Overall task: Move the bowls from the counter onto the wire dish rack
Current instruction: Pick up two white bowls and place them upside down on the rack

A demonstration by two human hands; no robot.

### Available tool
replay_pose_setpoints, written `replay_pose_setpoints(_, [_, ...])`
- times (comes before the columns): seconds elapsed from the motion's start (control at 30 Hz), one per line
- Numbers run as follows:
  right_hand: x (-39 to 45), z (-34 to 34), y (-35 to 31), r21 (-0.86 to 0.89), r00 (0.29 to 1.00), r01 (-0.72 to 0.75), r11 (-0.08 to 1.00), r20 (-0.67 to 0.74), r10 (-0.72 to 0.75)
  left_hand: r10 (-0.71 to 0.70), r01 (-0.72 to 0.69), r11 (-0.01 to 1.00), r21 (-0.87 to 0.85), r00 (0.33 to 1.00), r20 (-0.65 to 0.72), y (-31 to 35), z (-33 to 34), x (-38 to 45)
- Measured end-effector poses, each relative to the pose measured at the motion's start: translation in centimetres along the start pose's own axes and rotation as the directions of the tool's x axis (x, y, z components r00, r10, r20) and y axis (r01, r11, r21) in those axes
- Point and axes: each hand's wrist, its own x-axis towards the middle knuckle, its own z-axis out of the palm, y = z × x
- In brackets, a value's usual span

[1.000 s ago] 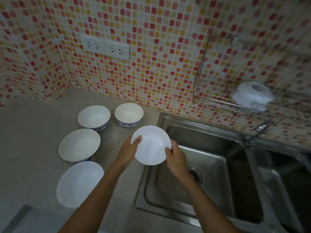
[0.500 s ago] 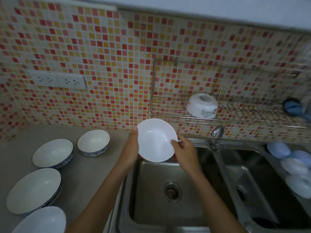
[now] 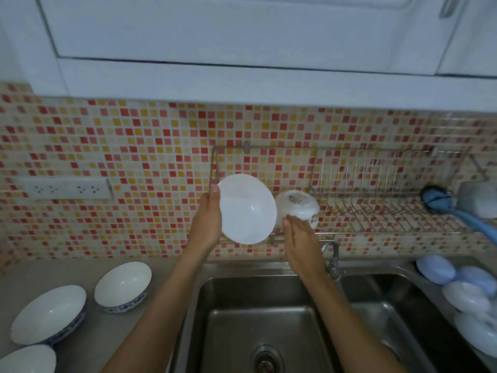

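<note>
**Bowl raised to the rack**

We have lifted the white bowl (image 3: 246,208) from over the sink (image 3: 258,319) to the rack (image 3: 349,200). Our left hand (image 3: 208,222) grips its rim; our right hand (image 3: 301,238), now off it, is open. Three bowls (image 3: 122,286) remain on the counter (image 3: 88,345) left of the sink.
</note>
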Motion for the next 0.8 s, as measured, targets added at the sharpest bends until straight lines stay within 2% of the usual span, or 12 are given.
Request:
replay_pose_setpoints(0.07, [-0.9,0.8,1.4,-0.117,0.997,0.076,0.99,0.005,-0.075,0.04,-0.039,0.998,0.051,0.999,-0.021,0.9,0.3,0.6])
replay_pose_setpoints(0.13, [-3.2,1.6,2.2,-0.204,0.99,0.138,0.969,-0.012,-0.143,0.098,-0.099,0.992,0.075,0.995,0.016,0.5,0.7,0.8])
replay_pose_setpoints(0.27, [-4.8,3.0,1.9,-0.223,0.975,0.16,0.962,-0.119,-0.19,0.164,-0.175,0.946,0.273,0.984,0.063,-0.8,1.0,2.0])
replay_pose_setpoints(0.37, [-4.6,3.4,2.6,-0.24,0.956,0.2,0.95,-0.164,-0.243,0.231,-0.247,0.863,0.441,0.969,0.09,-2.1,2.4,2.6])
replay_pose_setpoints(0.47, [-4.3,3.6,3.0,-0.252,0.939,0.242,0.937,-0.184,-0.292,0.292,-0.349,0.746,0.567,0.937,0.193,-3.8,3.4,3.2])
replay_pose_setpoints(0.57, [-4.2,3.7,3.2,-0.248,0.936,0.244,0.938,-0.192,-0.294,0.3,-0.401,0.601,0.691,0.915,0.27,-5.1,4.1,3.5])
replay_pose_setpoints(0.67, [-4.1,3.8,3.3,-0.236,0.93,0.247,0.94,-0.214,-0.298,0.303,-0.429,0.527,0.733,0.901,0.31,-5.9,4.8,3.4])
replay_pose_setpoints(0.8, [-4.2,4.0,3.3,-0.234,0.929,0.255,0.938,-0.21,-0.305,0.236,-0.369,0.532,0.762,0.929,0.285,-6.5,5.5,3.2])
